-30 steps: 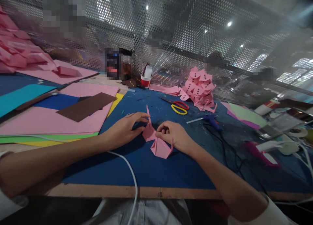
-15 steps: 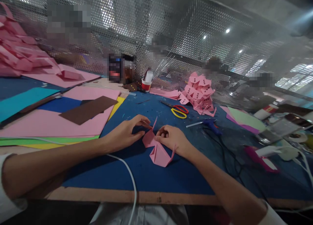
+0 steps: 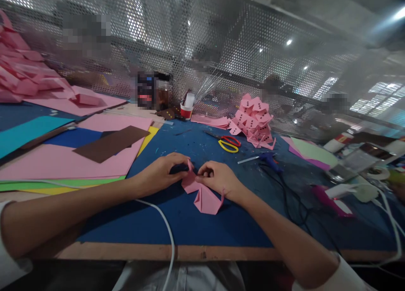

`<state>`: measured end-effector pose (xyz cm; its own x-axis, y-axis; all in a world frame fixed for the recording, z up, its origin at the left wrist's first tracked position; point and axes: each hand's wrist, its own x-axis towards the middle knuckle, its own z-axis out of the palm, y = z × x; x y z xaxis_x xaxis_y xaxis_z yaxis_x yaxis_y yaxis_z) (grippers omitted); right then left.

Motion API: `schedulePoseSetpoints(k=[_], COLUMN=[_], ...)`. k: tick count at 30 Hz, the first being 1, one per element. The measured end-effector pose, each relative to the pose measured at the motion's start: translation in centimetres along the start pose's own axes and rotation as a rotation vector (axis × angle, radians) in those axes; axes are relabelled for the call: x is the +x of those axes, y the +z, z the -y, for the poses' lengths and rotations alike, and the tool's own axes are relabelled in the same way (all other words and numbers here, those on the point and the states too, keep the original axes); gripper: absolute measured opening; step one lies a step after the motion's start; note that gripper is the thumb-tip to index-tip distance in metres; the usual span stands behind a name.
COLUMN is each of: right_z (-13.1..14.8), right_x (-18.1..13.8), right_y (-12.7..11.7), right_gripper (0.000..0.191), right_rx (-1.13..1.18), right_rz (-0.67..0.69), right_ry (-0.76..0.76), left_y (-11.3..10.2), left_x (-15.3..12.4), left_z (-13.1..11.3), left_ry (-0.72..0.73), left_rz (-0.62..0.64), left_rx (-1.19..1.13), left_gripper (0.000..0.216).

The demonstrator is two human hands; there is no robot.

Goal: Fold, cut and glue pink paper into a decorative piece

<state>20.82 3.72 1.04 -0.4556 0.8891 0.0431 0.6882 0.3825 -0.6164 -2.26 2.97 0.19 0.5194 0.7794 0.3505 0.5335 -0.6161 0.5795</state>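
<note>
One white cable [image 3: 170,234] draped over near edge of blue-topped counter [image 3: 126,227], passing under left arm; worth keeping clear of it. Next out, folded pink paper piece [image 3: 208,201] at mid-counter, between both hands: two creased panels joined at a narrow middle, near panel angled toward the body, thin tab curled up beside right wrist. Right hand [image 3: 220,179] narrow, thumb and forefinger pinching far panel near the join. Left hand [image 3: 163,169] half curled, fingertips at upright tab on far end; can't tell if pinching or just bending. For a clean result: set right pinch close to the fold, work tab with left fingertips only, press crease evenly, avoid tugging across the join, probably first place to tear. Compare both tabs for matching curl. Off left, pink sheets [image 3: 98,166] with brown strip [image 3: 111,144] on top. Further out, to the right, blue glue gun [image 3: 271,161], well apart from the paper. Just past that, scissors [image 3: 229,146] with red and yellow handles, blades toward left. Beyond, pile of dotted pink pieces [image 3: 252,120], then paper cup [image 3: 186,112] by perforated screen [image 3: 234,58].
</note>
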Motion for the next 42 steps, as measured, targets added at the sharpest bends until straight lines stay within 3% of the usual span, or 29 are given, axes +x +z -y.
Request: schedulePoseSetpoints(k=[11, 17, 25, 32, 36, 42], right_z=[0.5, 0.8, 1.4, 0.6, 0.4, 0.9], right_x=[-0.4, -0.5, -0.5, 0.0, 0.1, -0.2], right_y=[-1.6, -2.6, -2.3, -2.6, -2.7, -2.3], right_gripper=[0.011, 0.018, 0.024, 0.024, 0.018, 0.011], right_rx=[0.132, 0.297, 0.488, 0.613, 0.59, 0.466], right_rz=[0.071, -0.03, 0.042, -0.198, -0.253, -0.414], right_ry=[-0.088, -0.2, -0.151, -0.098, -0.164, -0.263], left_y=[-0.8, -1.6, -0.9, -0.7, -0.3, 0.3], left_x=[-0.4, -0.5, -0.6, -0.3, -0.3, -0.3], left_z=[-1.6, -2.7, -2.9, -2.8, -2.8, -2.6], left_ry=[-0.032, -0.171, -0.314, -0.308, -0.39, -0.365], left_rz=[0.024, 0.0, 0.033, 0.098, 0.079, 0.16], left_rx=[-0.262, -0.408, -0.792, -1.022, -1.107, -1.048], left_gripper=[0.022, 0.035, 0.027, 0.036, 0.02, 0.032])
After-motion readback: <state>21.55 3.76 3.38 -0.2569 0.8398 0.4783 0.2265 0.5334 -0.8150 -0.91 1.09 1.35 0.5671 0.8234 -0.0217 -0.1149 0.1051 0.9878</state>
